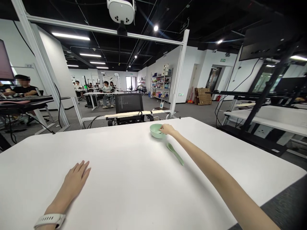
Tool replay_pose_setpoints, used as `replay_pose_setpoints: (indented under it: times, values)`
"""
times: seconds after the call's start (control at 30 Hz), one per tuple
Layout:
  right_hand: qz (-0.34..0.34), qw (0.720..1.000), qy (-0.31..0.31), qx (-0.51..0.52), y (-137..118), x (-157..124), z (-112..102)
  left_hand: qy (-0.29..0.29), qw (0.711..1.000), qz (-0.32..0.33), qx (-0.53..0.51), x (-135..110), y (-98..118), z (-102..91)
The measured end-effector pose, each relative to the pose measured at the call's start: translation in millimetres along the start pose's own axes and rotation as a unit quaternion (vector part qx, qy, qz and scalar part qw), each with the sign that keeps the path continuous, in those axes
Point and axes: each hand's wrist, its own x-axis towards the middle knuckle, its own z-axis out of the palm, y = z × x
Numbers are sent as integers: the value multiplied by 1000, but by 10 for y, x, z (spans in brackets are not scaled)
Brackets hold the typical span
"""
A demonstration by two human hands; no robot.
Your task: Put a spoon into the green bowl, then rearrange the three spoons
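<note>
A light green bowl (155,131) stands upright toward the far side of the white table (120,179). My right hand (168,129) is closed at the bowl's right rim, with the fingers pinched on it. Just in front of the bowl lies a green spoon (175,154), its rounded end toward the bowl and its handle pointing back to the right; no hand touches it. On the left part of the table my left hand (77,176) rests palm down, fingers stretched out, holding nothing. A pale watch strap circles the left wrist.
A metal frame (178,70) rises behind the table, carrying a white camera-like device (121,12) on its top bar. Beyond the far edge stands a black office chair (129,103). Other people sit at desks in the background. A dark stand (261,92) is at the right.
</note>
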Motion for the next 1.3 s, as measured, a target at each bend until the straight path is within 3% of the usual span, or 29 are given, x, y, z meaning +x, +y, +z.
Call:
replay_pose_setpoints:
  times: [0.2, 0.43, 0.6, 0.7, 0.87, 1.0, 1.13, 1.3]
  values:
    - [17, 999, -38, -8, -83, 63, 88, -5, 1000, -2, -3, -13, 21, -28]
    - [1, 999, 28, 31, -74, -43, -69, -10, 1000, -8, -11, -24, 42, -57]
    - [-28, 989, 101, 105, 202, -329, -236, -2, 1000, 0, -11, -14, 31, -49]
    - [-37, 975, 147, 161, 475, -591, -227, -3, 1000, -5, -14, -6, 12, -6]
    - [-24, 967, 154, 202, 848, -1121, 54, -10, 1000, -10, -17, 4, -23, 44]
    - [-2, 967, 142, 212, 971, -1475, 393, -16, 1000, -8, -13, 13, -39, 51]
    - [18, 964, 153, 216, 998, -1591, 606, -5, 1000, -4, -6, 31, -82, 96]
    - [13, 965, 146, 219, 1005, -1571, 672, 11, 1000, 14, -2, 58, -150, 156]
